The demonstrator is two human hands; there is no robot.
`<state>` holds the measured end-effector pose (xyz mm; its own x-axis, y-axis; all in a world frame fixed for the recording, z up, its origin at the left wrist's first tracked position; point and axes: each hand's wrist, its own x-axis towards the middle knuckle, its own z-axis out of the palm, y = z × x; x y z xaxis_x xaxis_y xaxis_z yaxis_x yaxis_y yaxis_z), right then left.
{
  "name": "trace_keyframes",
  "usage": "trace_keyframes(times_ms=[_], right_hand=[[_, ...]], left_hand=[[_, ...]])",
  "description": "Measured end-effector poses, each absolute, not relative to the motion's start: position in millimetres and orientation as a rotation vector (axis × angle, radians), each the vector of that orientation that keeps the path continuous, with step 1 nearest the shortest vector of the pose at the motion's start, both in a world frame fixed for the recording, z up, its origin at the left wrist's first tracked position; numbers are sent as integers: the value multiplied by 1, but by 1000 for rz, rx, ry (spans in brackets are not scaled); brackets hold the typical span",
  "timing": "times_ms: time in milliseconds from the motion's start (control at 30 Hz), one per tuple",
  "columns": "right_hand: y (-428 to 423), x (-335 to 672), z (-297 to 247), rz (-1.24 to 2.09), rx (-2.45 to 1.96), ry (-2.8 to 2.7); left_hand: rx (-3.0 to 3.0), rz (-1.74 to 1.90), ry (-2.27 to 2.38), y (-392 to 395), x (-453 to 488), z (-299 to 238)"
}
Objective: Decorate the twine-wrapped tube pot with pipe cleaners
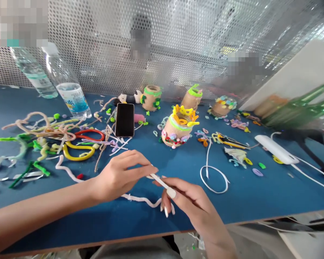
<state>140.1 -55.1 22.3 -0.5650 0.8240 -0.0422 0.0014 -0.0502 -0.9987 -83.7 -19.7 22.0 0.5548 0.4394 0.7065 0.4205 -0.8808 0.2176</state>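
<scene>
White strip (pixel 161 181), slim and straight, above blue counter (pixel 245 196). Long axis slants far-left to near-right. Fingers closed: left hand (pixel 120 176) pinches far end, right hand (pixel 193 203) near end.

Left hand (pixel 121 176) and right hand (pixel 193 199) nearly meet, fingers (pixel 140 172) pinched, 2 forearms (pixel 51 205) angled inward.

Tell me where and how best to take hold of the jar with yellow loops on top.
Probably around the brown middle of the jar, coming from the near side, not above: yellow loops rise round its rim and trimmings dot its lower part.
</scene>
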Motion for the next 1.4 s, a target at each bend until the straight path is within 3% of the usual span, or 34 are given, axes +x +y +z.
trace_keyframes(times_ms=[267,500,867,1100,1400], right_hand=[[-47,138,25,1703,-890,-1538],[-50,126,33,1581,-982,-1581],[-44,123,28,1718,-955,-1482],[-45,129,20,1188,-1014,-1775],[-69,125,8,1003,-1101,-1505]], left_hand=[[2253,1299,1027,-15,-83,18],[2874,1164,825,-16,-84,22],[2663,1021,725,-15,-87,35],[2658,927,878,-32,-73,38],[2906,825,796,-39,-56,36]])
